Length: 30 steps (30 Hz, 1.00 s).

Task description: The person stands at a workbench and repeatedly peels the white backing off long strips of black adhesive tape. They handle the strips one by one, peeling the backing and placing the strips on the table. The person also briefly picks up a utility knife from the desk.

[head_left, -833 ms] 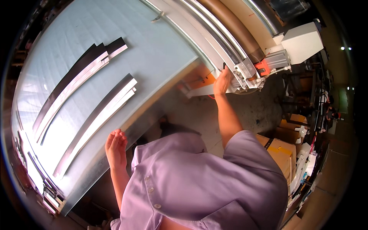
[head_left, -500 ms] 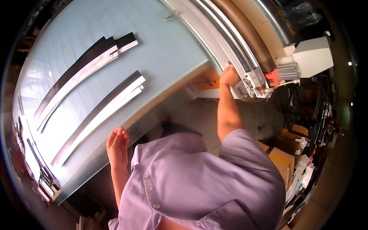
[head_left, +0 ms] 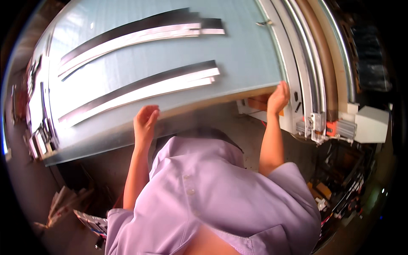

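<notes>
Loosely bent and holding nothing, the fingers of my left hand (head_left: 145, 122) are over the near edge of the pale blue table (head_left: 246, 51). My right hand (head_left: 279, 98) is at the table's near right corner, beside the white side frame (head_left: 292, 110) of a roller machine. Its fingers point away from me, half extended, and nothing shows in them; they are slightly blurred. On the table lie two groups of long black and white strips. The nearer strips (head_left: 170, 87) lie beyond my left hand, the farther strips (head_left: 157, 34) toward the back.
Along the right runs the machine's long brown roller (head_left: 325, 63) with metal rails. A white box-shaped housing (head_left: 370, 124) and a red part (head_left: 331, 128) sit at its near end. A small metal piece (head_left: 264, 23) lies at the table's far right. Cartons and clutter (head_left: 325, 191) stand at lower right.
My right hand has come away from the machine's rail end back to the table corner. The view has turned to the right, and my left hand has shifted slightly with its fingers still bent.
</notes>
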{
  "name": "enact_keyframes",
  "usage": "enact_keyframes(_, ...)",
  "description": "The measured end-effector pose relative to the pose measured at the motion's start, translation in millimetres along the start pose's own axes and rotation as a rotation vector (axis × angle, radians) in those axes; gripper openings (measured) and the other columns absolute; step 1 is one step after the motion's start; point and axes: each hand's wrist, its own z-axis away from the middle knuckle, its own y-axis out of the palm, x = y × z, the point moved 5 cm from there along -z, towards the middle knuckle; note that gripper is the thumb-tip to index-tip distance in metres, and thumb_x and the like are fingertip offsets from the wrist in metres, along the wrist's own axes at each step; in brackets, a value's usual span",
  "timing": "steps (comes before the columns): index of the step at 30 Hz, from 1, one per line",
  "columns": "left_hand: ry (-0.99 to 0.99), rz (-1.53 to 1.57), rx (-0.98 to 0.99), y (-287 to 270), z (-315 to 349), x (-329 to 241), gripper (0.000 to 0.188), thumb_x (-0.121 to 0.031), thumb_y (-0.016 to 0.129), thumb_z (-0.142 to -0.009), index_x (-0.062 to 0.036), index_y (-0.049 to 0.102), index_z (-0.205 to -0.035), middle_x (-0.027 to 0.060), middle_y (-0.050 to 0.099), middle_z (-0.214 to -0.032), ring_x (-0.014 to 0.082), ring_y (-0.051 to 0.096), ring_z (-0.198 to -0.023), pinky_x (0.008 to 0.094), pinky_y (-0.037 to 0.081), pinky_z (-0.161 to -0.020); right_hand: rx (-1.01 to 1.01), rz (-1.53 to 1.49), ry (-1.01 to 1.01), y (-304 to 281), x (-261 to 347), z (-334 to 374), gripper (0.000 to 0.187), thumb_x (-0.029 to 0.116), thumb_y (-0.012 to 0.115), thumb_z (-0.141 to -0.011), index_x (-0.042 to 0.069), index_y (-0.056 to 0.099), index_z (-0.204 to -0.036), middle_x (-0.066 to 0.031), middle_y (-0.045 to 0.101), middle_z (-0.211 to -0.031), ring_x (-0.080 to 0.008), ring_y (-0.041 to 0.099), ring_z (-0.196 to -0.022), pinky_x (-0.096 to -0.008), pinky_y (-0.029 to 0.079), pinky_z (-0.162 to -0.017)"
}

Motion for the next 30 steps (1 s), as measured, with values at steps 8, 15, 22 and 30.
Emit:
enact_keyframes(8,0.227,-1.031,-0.027,-105.5,-70.2,46.0,0.111,-0.032,0.093,-0.063,-0.0182,0.034,-0.156,0.0128,0.038,-0.155,0.0354,0.029,-0.147,0.0552,0.021,-0.12,0.851,-0.513,-0.851,51.9,349.8,36.9,0.101,0.039,0.09,-0.065,0.019,0.041,-0.151,-0.0169,0.032,-0.158,-0.0375,0.029,-0.147,-0.0583,0.023,-0.119)
enact_keyframes(15,0.366,-0.798,0.071,-119.4,-107.2,58.7,0.073,-0.027,0.093,-0.057,-0.0078,0.057,-0.118,0.0129,0.052,-0.112,0.0337,0.05,-0.108,0.0441,0.04,-0.096,0.968,-0.525,-0.846,82.7,363.8,30.1,0.079,0.017,0.081,-0.064,0.006,0.051,-0.137,-0.0144,0.051,-0.119,-0.0339,0.05,-0.114,-0.0431,0.041,-0.101)
enact_keyframes(22,0.473,-0.788,0.043,-109.8,-108.1,64.8,0.072,-0.038,0.092,-0.056,-0.0021,0.058,-0.11,0.0118,0.054,-0.111,0.0305,0.051,-0.107,0.0393,0.041,-0.094,0.907,-0.513,-0.772,70.7,366.9,24.7,0.063,0.011,0.076,-0.066,0.008,0.053,-0.124,-0.0151,0.053,-0.11,-0.0358,0.053,-0.103,-0.0472,0.041,-0.09)
enact_keyframes(30,0.713,-0.891,-0.165,-168.4,-179.1,27.4,0.075,-0.031,0.093,-0.051,-0.0133,0.056,-0.114,0.0084,0.052,-0.088,0.0289,0.055,-0.083,0.0409,0.043,-0.073,0.726,-0.36,-0.897,105.7,424.7,-37.2,0.08,0.009,0.08,-0.063,0.01,0.048,-0.137,-0.0123,0.053,-0.103,-0.0326,0.054,-0.098,-0.0448,0.041,-0.086)
